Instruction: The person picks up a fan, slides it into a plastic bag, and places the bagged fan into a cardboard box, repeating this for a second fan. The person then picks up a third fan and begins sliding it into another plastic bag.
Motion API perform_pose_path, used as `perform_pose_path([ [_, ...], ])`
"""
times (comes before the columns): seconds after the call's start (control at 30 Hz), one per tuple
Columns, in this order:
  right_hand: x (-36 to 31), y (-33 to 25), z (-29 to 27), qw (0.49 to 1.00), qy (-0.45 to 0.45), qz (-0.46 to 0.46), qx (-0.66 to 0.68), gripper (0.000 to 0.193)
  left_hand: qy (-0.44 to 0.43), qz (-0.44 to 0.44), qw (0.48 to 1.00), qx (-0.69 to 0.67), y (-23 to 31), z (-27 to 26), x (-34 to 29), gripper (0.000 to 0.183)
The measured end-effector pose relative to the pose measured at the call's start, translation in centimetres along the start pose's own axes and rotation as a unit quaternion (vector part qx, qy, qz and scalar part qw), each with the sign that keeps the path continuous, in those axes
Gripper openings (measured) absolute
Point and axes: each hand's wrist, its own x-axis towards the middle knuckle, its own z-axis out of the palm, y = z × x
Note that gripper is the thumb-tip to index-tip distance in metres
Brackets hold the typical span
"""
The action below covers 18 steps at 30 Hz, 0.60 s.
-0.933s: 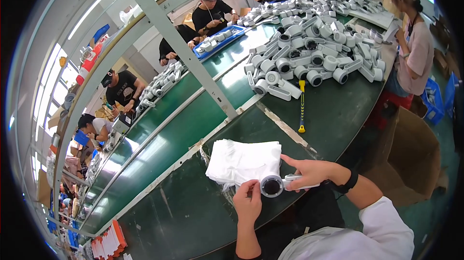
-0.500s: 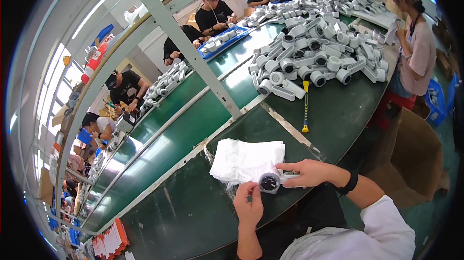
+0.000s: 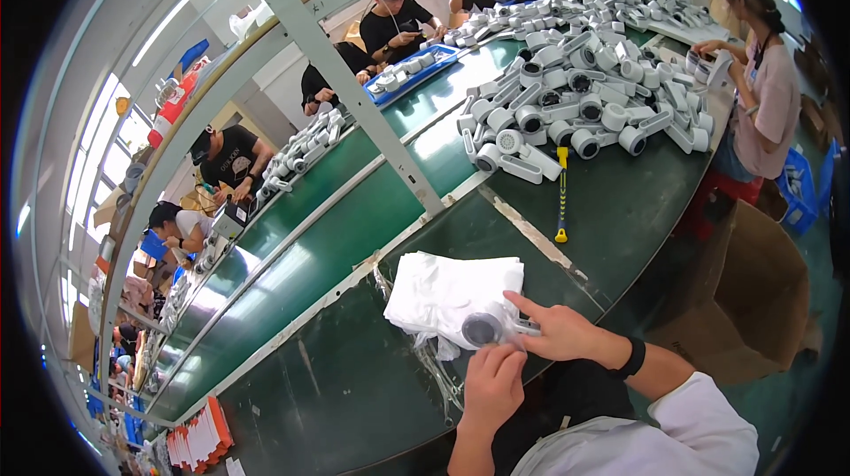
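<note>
Head view: a grey-white device with a round, hazy-looking dark face lies over the near edge of a stack of white bags on the green table, its handle end grasped by the right hand, whose index finger points out across the stack. Bunched fingertips of the left hand meet the device's lower edge, though I cannot tell whether they grip it. Farther off, a yellow-and-dark tool lies beside a heap of similar devices.

the bag stack lies before the device pile
</note>
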Motion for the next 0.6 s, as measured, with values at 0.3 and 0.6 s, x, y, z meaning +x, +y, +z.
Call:
perform_pose_path([
  [0.3, 0.7, 2.9, 4.3, 0.911, 0.088, -0.021, 0.401, 0.061, -0.074, 0.020, 0.993, -0.093, 1.6, -0.9, -0.5, 0.019],
  [0.6, -0.3, -0.1, 4.9, 0.818, 0.039, -0.053, 0.572, 0.044, 0.201, -0.374, 0.835, -0.351, -0.4, -0.6, -2.5, 0.031],
])
